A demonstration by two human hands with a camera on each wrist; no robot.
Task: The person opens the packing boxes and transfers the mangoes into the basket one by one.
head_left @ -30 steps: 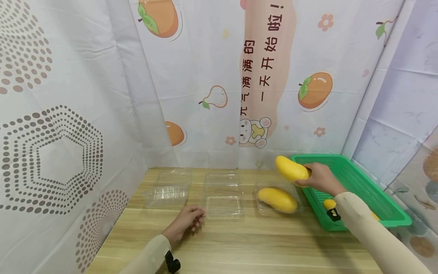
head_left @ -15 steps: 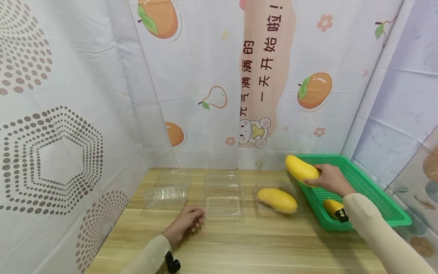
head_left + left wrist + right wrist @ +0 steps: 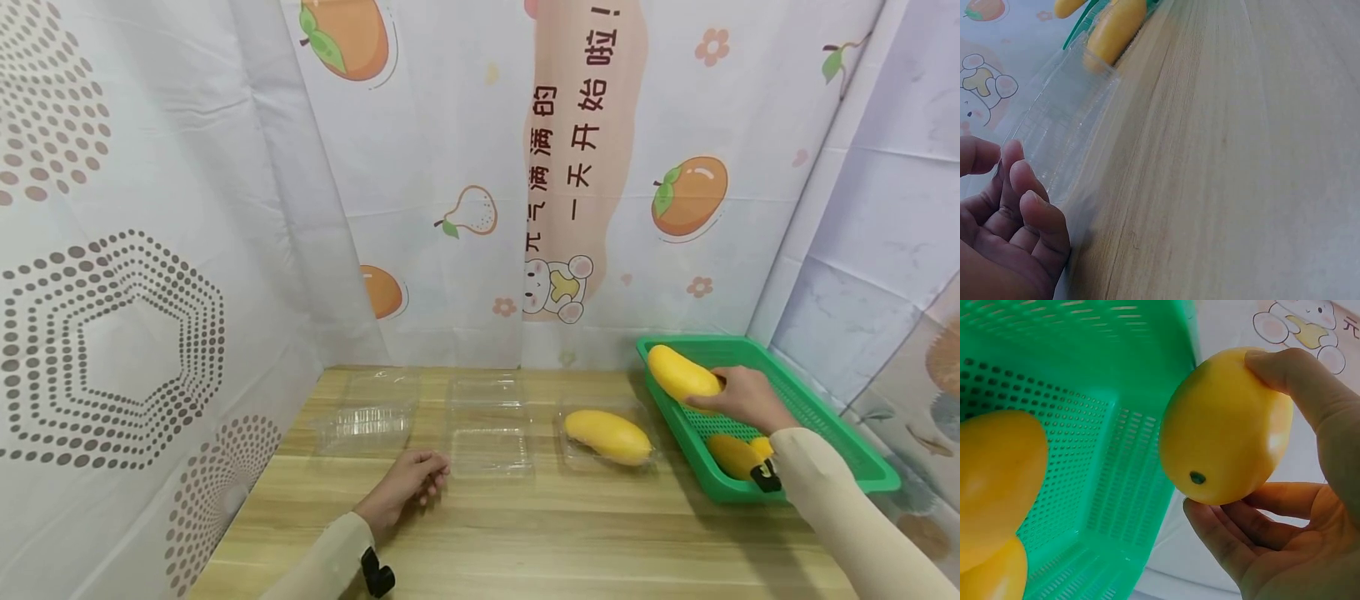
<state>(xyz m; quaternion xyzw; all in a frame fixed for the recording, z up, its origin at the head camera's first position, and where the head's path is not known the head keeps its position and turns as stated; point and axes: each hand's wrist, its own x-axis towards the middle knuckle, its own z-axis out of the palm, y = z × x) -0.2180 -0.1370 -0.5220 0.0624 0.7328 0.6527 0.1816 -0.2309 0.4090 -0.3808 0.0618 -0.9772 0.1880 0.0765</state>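
My right hand [image 3: 750, 398] grips a yellow mango [image 3: 678, 372] by its near end, thumb on one side and fingers on the other. The mango is held over the left part of a green basket [image 3: 885, 482]; its dark stem spot shows in the right wrist view. Inside the basket lie more mangoes [image 3: 997, 481], partly hidden by my sleeve in the head view. Another mango [image 3: 607, 436] lies in the right-hand clear plastic box [image 3: 573, 460]. My left hand [image 3: 408, 487] rests on the table, fingers loosely curled and holding nothing, close to the middle clear box [image 3: 491, 452].
A third clear box [image 3: 367, 425], its lid raised, stands at the left of the wooden table [image 3: 525, 533]. Printed curtains [image 3: 450, 125] hang behind the table and on both sides. Black camera straps circle both wrists.
My right hand has carried the mango to the right, from near the right-hand box to over the basket's left side. More of the basket's mangoes show now. My left hand has stayed still.
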